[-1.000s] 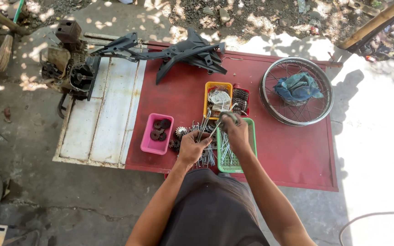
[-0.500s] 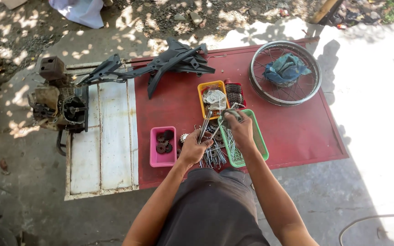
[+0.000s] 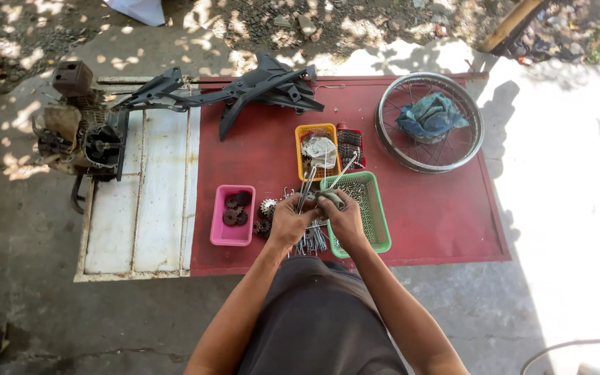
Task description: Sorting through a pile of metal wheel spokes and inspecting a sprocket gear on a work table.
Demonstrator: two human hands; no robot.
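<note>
Hands, 2: left grip & right grip each clenched on metal rods; 3 baskets nearby.

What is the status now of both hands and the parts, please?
Left hand shut on long metal spokes. Right hand shut on same bundle, over green plastic basket. Pink plastic tray of dark gears beside left hand; nothing blocking.
</note>
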